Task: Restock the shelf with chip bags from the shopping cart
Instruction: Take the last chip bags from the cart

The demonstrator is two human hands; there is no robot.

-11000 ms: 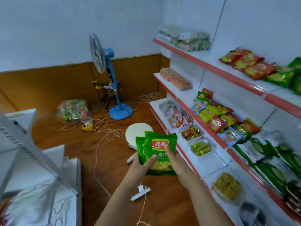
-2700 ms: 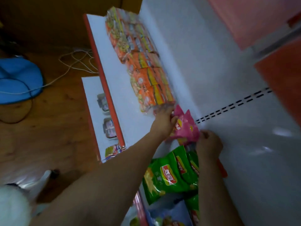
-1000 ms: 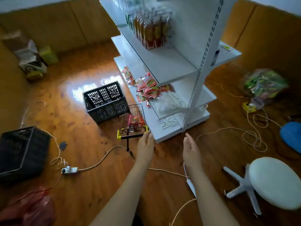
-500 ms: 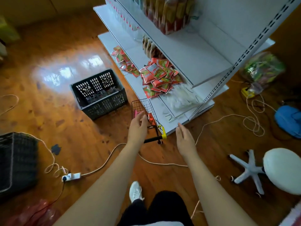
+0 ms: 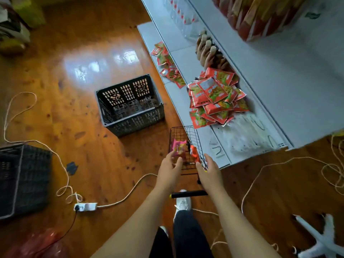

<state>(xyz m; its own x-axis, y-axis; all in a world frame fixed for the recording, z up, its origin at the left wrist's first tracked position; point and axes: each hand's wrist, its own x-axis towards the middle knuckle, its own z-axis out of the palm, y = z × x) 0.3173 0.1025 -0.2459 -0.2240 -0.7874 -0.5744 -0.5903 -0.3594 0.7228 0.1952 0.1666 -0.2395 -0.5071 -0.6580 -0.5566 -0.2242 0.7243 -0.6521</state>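
Observation:
A small black wire shopping cart (image 5: 193, 135) stands on the wooden floor against the white shelf's bottom board (image 5: 219, 155). A pink chip bag (image 5: 179, 147) and an orange bag (image 5: 194, 152) lie inside it. My left hand (image 5: 170, 169) reaches into the cart, its fingers and thumb pinching the pink bag's lower edge. Over the cart's right side, my right hand (image 5: 209, 171) hovers with fingers apart, just beside the orange bag and holding nothing. The cart's black handle (image 5: 189, 194) shows between my forearms.
A black plastic crate (image 5: 130, 103) sits left of the cart and a second crate (image 5: 22, 179) at the far left. A power strip (image 5: 85, 206) and cords trail over the floor. Red snack packets (image 5: 216, 94) are piled on the low shelf. A white stool base (image 5: 320, 239) is at the lower right.
I have stepped closer and the view has tilted down over the cart. My left hand has gone into the cart onto the pink bag, and my right hand has come to the cart's right side.

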